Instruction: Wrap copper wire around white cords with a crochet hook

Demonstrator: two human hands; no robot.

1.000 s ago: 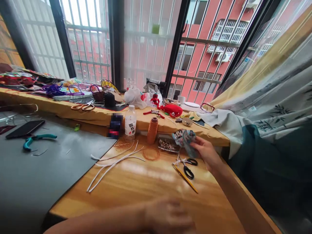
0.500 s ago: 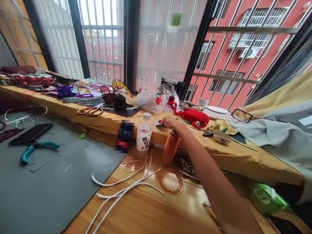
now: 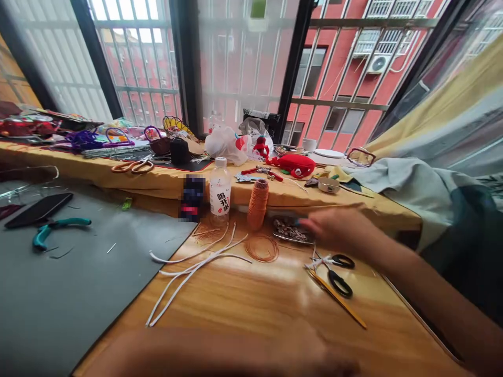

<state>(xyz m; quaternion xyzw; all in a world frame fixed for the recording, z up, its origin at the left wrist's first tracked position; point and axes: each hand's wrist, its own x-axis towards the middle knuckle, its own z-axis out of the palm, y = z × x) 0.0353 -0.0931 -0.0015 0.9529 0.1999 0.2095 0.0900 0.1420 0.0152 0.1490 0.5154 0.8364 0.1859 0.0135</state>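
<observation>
My right hand [image 3: 330,228] is over the right side of the table, by a shallow tray [image 3: 293,240] of small pale pieces. Its fingers are smeared by motion, and a bluish speck shows at their tips. Low in front, my left hand [image 3: 306,345] is also blurred, its fingers unclear. Between my hands lie black-handled scissors [image 3: 340,284] with a white cord tangle [image 3: 320,262] at the blades, and yellow tweezers [image 3: 341,301]. Left of the tray stand a spool of orange-brown cord [image 3: 258,205] and a loose coil [image 3: 262,248]. White cords [image 3: 196,269] lie farther left.
A clear bottle [image 3: 220,196] stands by the yellow-draped ledge [image 3: 165,187]. Red-handled pliers [image 3: 271,173], a red plush item [image 3: 294,165], orange-handled scissors [image 3: 131,166] and a plastic bag [image 3: 228,144] lie on the ledge. Teal pliers [image 3: 49,230] rest on the grey mat [image 3: 98,288].
My right hand has come back from the ledge toward the tray. My left arm has entered at the bottom. The view has shifted, and the black-handled scissors now show.
</observation>
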